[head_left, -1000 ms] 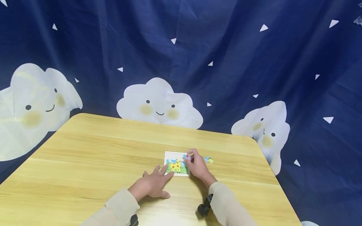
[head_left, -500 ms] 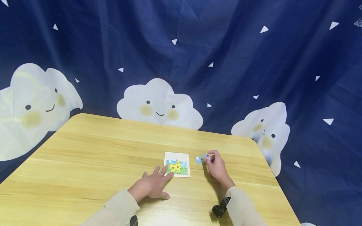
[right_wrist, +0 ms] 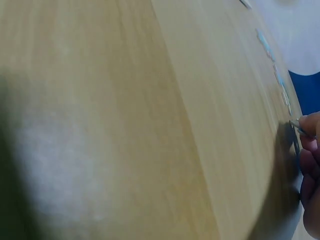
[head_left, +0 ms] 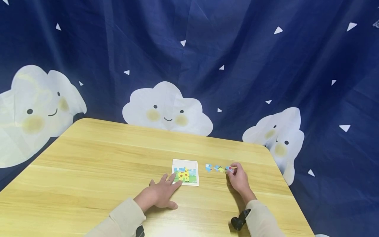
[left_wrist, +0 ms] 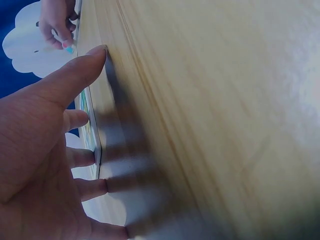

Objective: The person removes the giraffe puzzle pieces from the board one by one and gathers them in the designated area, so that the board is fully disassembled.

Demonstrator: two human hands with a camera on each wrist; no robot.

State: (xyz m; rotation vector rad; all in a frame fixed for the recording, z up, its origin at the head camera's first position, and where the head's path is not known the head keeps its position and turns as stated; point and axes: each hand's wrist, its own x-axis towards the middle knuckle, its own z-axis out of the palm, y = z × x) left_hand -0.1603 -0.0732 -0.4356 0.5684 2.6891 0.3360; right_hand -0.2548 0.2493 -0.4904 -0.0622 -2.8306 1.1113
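Note:
In the head view a white-framed jigsaw puzzle [head_left: 186,172] with a yellow giraffe picture lies on the table; a white strip shows along its top. My left hand [head_left: 161,191] is spread flat, its fingertips touching the puzzle's lower left edge. My right hand [head_left: 239,179] pinches a blue puzzle piece with a red dot [head_left: 229,168] between thumb and finger. Left of that piece, a blue and yellow piece [head_left: 219,169] and a blue piece [head_left: 208,168] lie on the wood. The right wrist view shows my right fingertips [right_wrist: 309,125] at its right edge, holding a thin piece edge-on.
The wooden table [head_left: 118,158] reaches back to a dark blue curtain [head_left: 231,39] printed with white clouds and triangles. Black wrist devices sit under both sleeves, the right one [head_left: 239,220] low over the tabletop.
My right hand has carried the red-dotted piece from over the puzzle's right side to the right, past the loose pieces, uncovering them. My left hand has stayed in place.

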